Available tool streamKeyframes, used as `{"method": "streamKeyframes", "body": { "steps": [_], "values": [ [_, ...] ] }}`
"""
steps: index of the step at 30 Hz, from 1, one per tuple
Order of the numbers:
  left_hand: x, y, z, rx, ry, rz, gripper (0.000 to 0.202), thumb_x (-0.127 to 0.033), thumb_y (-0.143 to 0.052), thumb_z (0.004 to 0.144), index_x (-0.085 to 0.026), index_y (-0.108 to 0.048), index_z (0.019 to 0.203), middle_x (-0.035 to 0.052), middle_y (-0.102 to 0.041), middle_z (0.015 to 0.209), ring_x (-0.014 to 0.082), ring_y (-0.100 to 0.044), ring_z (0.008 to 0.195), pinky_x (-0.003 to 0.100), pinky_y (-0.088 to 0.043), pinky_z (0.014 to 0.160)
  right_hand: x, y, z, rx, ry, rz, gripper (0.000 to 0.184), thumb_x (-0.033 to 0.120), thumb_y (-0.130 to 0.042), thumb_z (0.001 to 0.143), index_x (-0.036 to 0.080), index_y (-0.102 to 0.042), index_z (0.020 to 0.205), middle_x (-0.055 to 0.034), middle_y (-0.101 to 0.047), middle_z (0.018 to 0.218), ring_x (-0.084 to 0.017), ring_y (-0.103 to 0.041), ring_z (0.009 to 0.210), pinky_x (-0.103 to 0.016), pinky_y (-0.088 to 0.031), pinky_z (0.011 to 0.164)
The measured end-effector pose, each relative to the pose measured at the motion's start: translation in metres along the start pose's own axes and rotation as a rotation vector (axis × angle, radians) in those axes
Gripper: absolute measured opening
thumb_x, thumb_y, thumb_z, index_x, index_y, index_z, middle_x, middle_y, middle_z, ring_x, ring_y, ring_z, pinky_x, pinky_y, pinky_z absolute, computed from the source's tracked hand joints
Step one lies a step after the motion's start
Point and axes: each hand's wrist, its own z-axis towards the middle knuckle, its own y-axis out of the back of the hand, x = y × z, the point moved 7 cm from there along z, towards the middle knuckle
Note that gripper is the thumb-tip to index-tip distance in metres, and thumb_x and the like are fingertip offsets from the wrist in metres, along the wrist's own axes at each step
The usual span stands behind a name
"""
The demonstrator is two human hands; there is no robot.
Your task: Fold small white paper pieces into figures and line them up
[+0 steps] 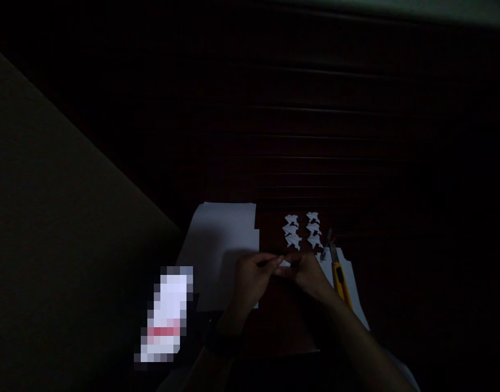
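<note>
Between my two hands is a small piece of folded white paper (285, 263), pinched at its edges. My left hand (252, 276), with a dark band on the wrist, is closed on its left side. From the right, my right hand (306, 272) grips the same paper with bent fingers. Much of the paper is covered by the fingertips. Just beyond my hands lie several small folded white paper figures (291, 230), set in two columns. The picture is very dark, so finer folds do not show.
A stack of white paper sheets (217, 234) lies to the left. On the right, a yellow utility knife (340, 280) rests on more white paper (358, 288), near a small dark tool (326, 243). A bright pixelated patch (168, 305) is at lower left, beside a pale wall (62, 207).
</note>
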Motion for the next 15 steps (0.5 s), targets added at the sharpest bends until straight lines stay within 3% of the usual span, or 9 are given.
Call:
{"method": "streamKeyframes", "body": {
  "steps": [4,10,15],
  "values": [
    [0.006,0.005,0.001,-0.089,0.034,-0.082,0.023,-0.04,-0.065,0.071,-0.018,-0.073,0.076,0.0044,-0.073,0.077,0.0213,-0.067,0.073,0.029,-0.051,0.066,0.009,0.0,-0.002,0.032,0.052,0.077,0.024,0.033,-0.073,0.064,0.016,-0.07,0.08,-0.0005,-0.066,0.071,-0.015,-0.056,0.063,-0.024,-0.04,0.057],
    [0.013,0.01,0.0,-0.165,0.073,-0.129,0.028,-0.043,-0.067,0.07,-0.016,-0.072,0.079,0.0047,-0.073,0.075,0.0193,-0.066,0.07,0.027,-0.05,0.061,0.021,0.006,-0.006,0.001,0.049,0.146,0.025,0.04,-0.064,0.075,0.016,-0.07,0.075,-0.0024,-0.068,0.07,-0.016,-0.058,0.064,-0.025,-0.04,0.059],
    [0.007,0.005,-0.001,-0.138,0.031,-0.113,0.026,-0.041,-0.064,0.073,-0.018,-0.073,0.082,0.0053,-0.073,0.079,0.0202,-0.067,0.07,0.029,-0.052,0.064,0.012,0.013,-0.002,-0.039,0.0,0.186,0.022,0.037,-0.067,0.073,0.015,-0.071,0.071,-0.0039,-0.068,0.067,-0.016,-0.058,0.061,-0.026,-0.04,0.059]
  ]
}}
